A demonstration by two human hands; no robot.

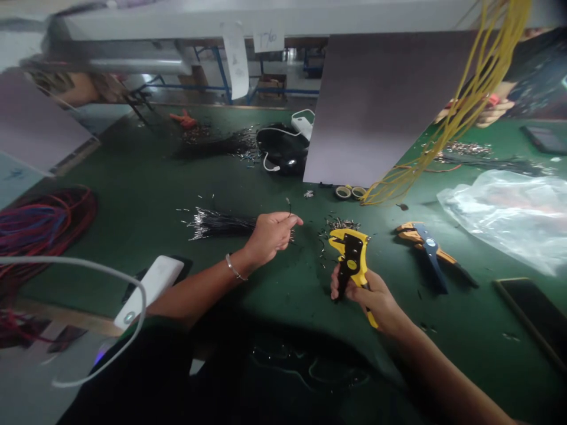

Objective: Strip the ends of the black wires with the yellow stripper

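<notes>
Hanging paper tag (268, 39): handwritten number, roughly "1760", blurry.

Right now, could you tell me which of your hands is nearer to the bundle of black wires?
Left. The left hand sits right at the bundle's near end, pinching one thin wire. The right hand is farther off, gripping the yellow stripper.

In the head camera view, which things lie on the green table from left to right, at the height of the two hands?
Red and blue cable coil → bundle of black wires → left hand → yellow wire stripper in the right hand → orange and blue stripper → clear plastic bag.
</notes>
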